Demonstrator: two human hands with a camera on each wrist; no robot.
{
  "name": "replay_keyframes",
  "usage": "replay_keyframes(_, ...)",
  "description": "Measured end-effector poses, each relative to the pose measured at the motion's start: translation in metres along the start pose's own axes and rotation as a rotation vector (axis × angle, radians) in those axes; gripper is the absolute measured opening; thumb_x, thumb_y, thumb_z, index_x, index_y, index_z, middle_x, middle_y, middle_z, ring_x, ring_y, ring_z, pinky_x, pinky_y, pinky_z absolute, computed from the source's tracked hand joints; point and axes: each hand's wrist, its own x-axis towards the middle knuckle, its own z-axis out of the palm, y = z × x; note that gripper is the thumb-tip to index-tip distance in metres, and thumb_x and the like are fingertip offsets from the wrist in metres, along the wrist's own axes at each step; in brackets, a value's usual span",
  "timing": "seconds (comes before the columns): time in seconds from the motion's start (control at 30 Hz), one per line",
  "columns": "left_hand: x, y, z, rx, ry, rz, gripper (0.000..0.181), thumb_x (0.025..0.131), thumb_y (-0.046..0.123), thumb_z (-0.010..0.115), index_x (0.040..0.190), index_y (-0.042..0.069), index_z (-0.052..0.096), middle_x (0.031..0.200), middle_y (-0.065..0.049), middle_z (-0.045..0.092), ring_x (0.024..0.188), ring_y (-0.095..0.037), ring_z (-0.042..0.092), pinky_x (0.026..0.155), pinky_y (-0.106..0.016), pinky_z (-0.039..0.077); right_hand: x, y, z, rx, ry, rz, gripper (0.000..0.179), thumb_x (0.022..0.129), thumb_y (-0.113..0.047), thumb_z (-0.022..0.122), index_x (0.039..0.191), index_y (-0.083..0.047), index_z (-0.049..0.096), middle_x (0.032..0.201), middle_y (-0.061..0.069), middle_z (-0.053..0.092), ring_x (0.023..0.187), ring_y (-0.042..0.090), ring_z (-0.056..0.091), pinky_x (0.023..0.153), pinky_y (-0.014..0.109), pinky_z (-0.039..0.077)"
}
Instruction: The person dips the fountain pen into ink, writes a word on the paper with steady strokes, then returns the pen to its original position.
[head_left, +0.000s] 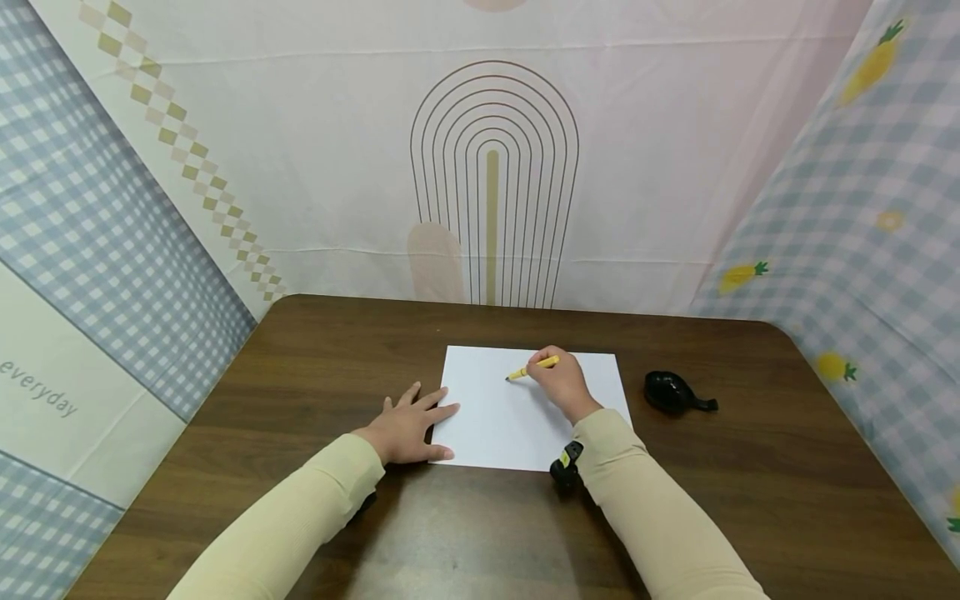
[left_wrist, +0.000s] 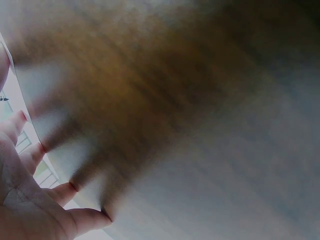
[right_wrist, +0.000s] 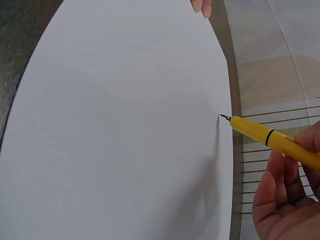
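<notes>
A blank white sheet of paper (head_left: pixel 487 417) lies on the brown wooden table (head_left: pixel 315 350). My right hand (head_left: pixel 564 383) pinches a yellow fountain pen (head_left: pixel 534 367) over the upper part of the sheet. In the right wrist view the nib of the pen (right_wrist: pixel 265 135) meets its shadow at the paper (right_wrist: pixel 125 125). My left hand (head_left: pixel 408 427) is spread flat, its thumb and some fingertips on the left edge of the sheet. In the left wrist view the left hand (left_wrist: pixel 35 200) shows its fingers straight and apart, fingertips down on the tabletop and paper edge.
To the right of the paper lies a glossy black object with a rounded body and a short tail (head_left: pixel 675 392). A patterned white cloth (head_left: pixel 337 167) hangs behind the table's far edge. Checked blue cloths (head_left: pixel 825 275) hang at both sides.
</notes>
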Motion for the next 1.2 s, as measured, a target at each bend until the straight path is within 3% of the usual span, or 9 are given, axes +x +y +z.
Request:
replay_keyframes(0.67, -0.002, 0.001, 0.0, -0.002, -0.007, 0.0, 0.074, 0.086, 0.055, 0.065, 0.149, 0.026, 0.039, 0.159, -0.003, 0.023, 0.145, -0.044, 0.01, 0.102, -0.075, 0.016, 0.0, 0.005, -0.01, -0.027, 0.036, -0.009, 0.008, 0.087, -0.01, 0.062, 0.091, -0.004, 0.062, 0.093, 0.01, 0.06, 0.071, 0.016, 0.047, 0.06, 0.025, 0.039)
replay_keyframes(1.2, 0.0, 0.0, 0.0, -0.006, -0.007, 0.001, 0.073, 0.086, 0.055, 0.064, 0.149, 0.027, 0.04, 0.16, -0.003, 0.023, 0.145, -0.044, 0.009, 0.102, -0.075, 0.016, 0.0, 0.008, -0.02, -0.058, 0.055, 0.021, 0.01, 0.088, -0.012, 0.062, 0.094, -0.004, 0.063, 0.095, 0.011, 0.06, 0.075, 0.018, 0.048, 0.063, 0.026, 0.04)
